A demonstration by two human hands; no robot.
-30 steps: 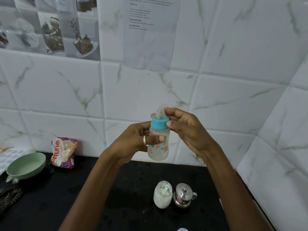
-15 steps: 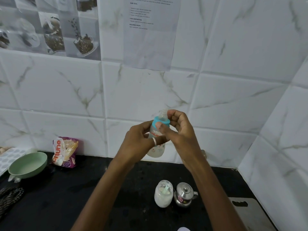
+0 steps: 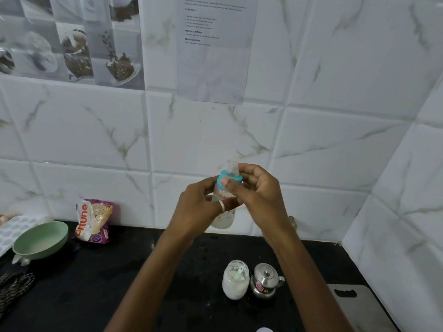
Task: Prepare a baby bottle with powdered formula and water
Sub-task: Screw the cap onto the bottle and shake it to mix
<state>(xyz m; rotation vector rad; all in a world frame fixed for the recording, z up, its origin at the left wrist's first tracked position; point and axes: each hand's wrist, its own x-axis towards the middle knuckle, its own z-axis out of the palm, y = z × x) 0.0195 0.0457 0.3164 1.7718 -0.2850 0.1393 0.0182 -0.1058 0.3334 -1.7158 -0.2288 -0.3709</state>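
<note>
So the baby bottle [image 3: 224, 218] is up in the air, nearly upright, nipple on top. Left hand [image 3: 196, 212] wraps its body, and right hand [image 3: 256, 197] pinches the teal collar [image 3: 229, 179] from the right, so I'd guess the twisting is its job. Plenty of room above the black counter [image 3: 96, 271].

At frame centre, the left hand [image 3: 196, 207] is gripping the baby bottle [image 3: 224, 212] while the right hand [image 3: 256, 197] is pinching its teal collar [image 3: 229, 179].
</note>
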